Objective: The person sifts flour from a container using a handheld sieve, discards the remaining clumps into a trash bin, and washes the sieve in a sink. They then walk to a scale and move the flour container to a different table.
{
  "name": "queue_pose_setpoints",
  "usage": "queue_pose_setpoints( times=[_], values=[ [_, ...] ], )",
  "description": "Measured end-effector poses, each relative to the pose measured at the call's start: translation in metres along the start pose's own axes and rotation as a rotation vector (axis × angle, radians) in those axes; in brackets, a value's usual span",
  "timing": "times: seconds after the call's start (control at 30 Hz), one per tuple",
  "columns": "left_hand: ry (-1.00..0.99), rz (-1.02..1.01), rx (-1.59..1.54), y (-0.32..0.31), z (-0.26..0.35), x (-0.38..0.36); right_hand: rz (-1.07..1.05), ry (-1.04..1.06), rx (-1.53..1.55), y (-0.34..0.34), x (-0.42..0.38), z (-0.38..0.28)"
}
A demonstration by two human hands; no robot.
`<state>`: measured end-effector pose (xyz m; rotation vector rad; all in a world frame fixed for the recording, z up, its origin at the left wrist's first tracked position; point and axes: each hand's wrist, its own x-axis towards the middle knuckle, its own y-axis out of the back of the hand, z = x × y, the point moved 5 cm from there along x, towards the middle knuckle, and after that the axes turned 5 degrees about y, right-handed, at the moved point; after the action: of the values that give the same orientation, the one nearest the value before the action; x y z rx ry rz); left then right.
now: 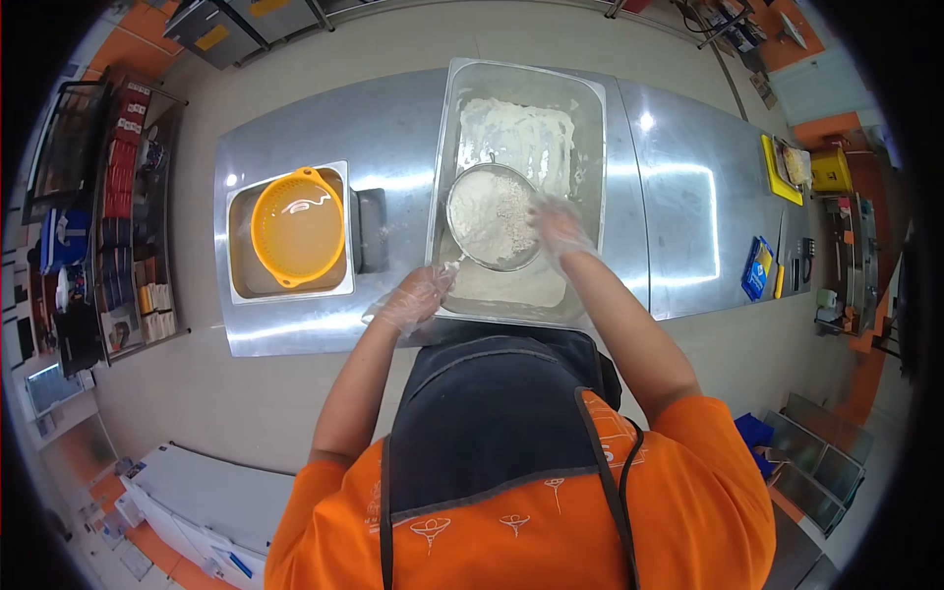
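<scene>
Observing: overhead head view of a person in an orange shirt and dark apron at a long stainless steel counter (678, 206).
Left hand (418, 298): in a clear plastic glove, resting at the near left edge of the large rectangular steel pan of white flour (472, 98); fingers loosely curled, whether they grip the rim cannot be told.
Right hand (559, 224): gloved, at the right rim of the round metal sieve (489, 216); fingers blurred, hold on the rim not clear.
Sieve: inside the pan, above the flour, holding flour and pale crumbs.
Hands: apart, sieve between them.
Left of pan: round orange plastic colander (297, 227) in a square steel tub of liquid (241, 280).
Far right: yellow tray (773, 172), blue packet (756, 266).
</scene>
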<state>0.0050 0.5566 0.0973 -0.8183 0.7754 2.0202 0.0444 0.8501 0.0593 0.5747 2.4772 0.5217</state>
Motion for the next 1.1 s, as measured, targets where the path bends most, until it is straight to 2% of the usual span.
queue_pose_setpoints(
  times=[0.03, 0.07, 0.13, 0.17, 0.2, 0.23, 0.3, 0.33, 0.4, 0.43, 0.5, 0.53, 0.63, 0.7, 0.73, 0.83, 0.87, 0.9, 0.97, 1.1],
  values=[
    [-0.001, 0.005, 0.005, 0.002, -0.001, 0.000, -0.030, -0.101, -0.046, 0.018, -0.007, 0.013],
    [-0.047, -0.020, -0.122, 0.001, -0.003, -0.002, -0.109, -0.046, -0.257, 0.018, 0.006, 0.060],
    [-0.089, -0.056, -0.264, -0.009, -0.014, -0.001, -0.411, 0.136, -0.844, 0.000, -0.006, 0.092],
    [-0.110, -0.080, -0.391, -0.011, -0.018, 0.003, -0.633, 0.267, -1.207, -0.014, -0.032, 0.083],
    [-0.129, -0.104, -0.514, -0.015, -0.022, 0.006, -0.664, 0.361, -1.207, -0.030, -0.044, 0.092],
    [-0.128, -0.110, -0.512, -0.018, -0.017, 0.001, -0.693, 0.461, -1.199, -0.048, -0.049, 0.103],
    [-0.052, -0.144, -0.501, -0.016, -0.008, -0.014, -0.746, 0.390, -1.161, -0.084, -0.044, 0.112],
    [-0.053, -0.141, -0.486, -0.014, -0.010, -0.013, -0.736, 0.392, -1.149, -0.094, -0.047, 0.094],
    [-0.195, -0.151, -0.485, -0.018, -0.014, -0.012, -0.333, 0.188, -0.261, -0.081, -0.063, 0.044],
    [-0.190, -0.166, -0.472, -0.022, -0.013, -0.017, -0.322, 0.175, -0.252, -0.081, -0.064, 0.043],
    [-0.061, -0.099, -0.367, -0.018, -0.009, -0.019, -0.377, 0.145, -0.569, -0.074, -0.050, 0.041],
    [-0.074, -0.101, -0.356, -0.016, -0.003, -0.018, -0.361, 0.148, -0.565, -0.065, -0.043, 0.033],
    [-0.054, -0.149, -0.387, -0.017, 0.000, -0.027, 0.065, 0.437, -0.511, -0.034, -0.053, 0.008],
    [0.019, -0.107, -0.390, -0.015, 0.001, -0.033, 0.160, 0.617, -0.471, -0.044, -0.030, 0.005],
    [0.022, -0.141, -0.499, -0.018, -0.010, -0.024, 0.133, 0.665, -0.460, -0.058, -0.016, 0.007],
    [-0.013, -0.083, -0.449, -0.020, -0.012, -0.016, -0.056, 0.691, -0.435, -0.103, 0.003, 0.021],
    [0.061, -0.097, -0.656, -0.022, -0.009, -0.018, -0.118, 0.681, -0.412, -0.114, 0.000, 0.022],
    [0.069, -0.081, -0.653, -0.018, -0.010, -0.020, -0.180, 0.663, -0.383, -0.124, -0.005, 0.025],
    [-0.086, -0.121, -0.355, -0.017, -0.004, -0.023, -0.305, 0.606, -0.317, -0.140, -0.018, 0.031],
    [-0.105, -0.145, -0.485, -0.023, -0.016, -0.012, -0.482, 0.464, -0.181, -0.145, -0.044, 0.037]
  ],
)
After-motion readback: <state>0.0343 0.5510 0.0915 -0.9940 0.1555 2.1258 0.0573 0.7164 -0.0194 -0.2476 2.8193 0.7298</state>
